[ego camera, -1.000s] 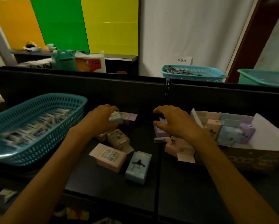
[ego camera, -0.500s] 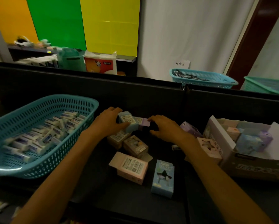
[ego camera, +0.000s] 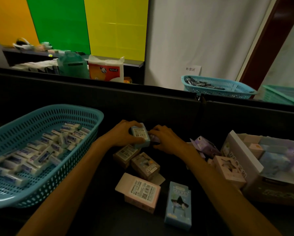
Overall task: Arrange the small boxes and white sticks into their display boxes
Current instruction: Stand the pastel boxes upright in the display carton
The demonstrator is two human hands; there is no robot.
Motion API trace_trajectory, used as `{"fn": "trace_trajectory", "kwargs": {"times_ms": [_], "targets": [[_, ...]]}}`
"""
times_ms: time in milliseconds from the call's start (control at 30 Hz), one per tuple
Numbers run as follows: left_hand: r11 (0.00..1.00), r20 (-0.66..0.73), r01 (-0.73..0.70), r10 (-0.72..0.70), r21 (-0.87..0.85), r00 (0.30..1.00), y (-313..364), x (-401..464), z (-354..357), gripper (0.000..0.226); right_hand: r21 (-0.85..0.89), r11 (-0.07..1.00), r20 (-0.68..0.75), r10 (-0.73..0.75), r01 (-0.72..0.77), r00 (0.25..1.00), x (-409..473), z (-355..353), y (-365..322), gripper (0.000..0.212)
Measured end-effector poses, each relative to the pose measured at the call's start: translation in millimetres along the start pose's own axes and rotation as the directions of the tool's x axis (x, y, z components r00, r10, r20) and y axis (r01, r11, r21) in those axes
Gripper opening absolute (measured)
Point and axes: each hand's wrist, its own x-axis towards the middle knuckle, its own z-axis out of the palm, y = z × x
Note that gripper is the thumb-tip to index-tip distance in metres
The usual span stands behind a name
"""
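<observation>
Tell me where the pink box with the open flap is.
The pink box lies low in the centre of the head view, left of the upright blue box.

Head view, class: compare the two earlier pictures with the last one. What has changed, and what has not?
The right hand left the boxes near the display box and moved left to a purple box beside the left hand. The left hand turned its light blue box label-up. The loose boxes on the table and the sticks in the blue basket stayed put.
</observation>
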Motion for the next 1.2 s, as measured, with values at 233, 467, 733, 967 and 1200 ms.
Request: {"fn": "trace_trajectory", "kwargs": {"times_ms": [233,467,733,967,1200], "targets": [[0.997,-0.016,0.031,-0.030,0.066,0.999,19.0,9.6,16.4,0.067,0.042,0.998,-0.008,0.053,-0.052,0.999,-8.1,0.9,4.0,0.048],[0.977,-0.013,0.060,-0.059,0.206,0.998,36.4,6.7,26.2,0.070,0.252,0.963,-0.046,0.107,-0.092,0.993,-29.6,-1.1,9.1,0.050],[0.971,0.055,-0.035,0.022,0.236,0.998,40.7,0.0,35.7,0.061,0.278,0.948,-0.044,0.176,-0.157,0.983,-51.1,-8.7,17.8,0.055],[0.988,-0.048,-0.087,0.094,0.130,0.994,43.5,-9.1,37.9,0.057,0.403,0.909,-0.196,0.202,-0.109,0.959,-72.5,-16.8,15.0,0.044],[0.989,-0.247,-0.109,0.081,-0.100,0.966,48.6,-27.0,21.3,0.045,0.432,0.899,-0.216,0.179,-0.071,0.960,-95.7,-36.9,22.4,0.059]]}}
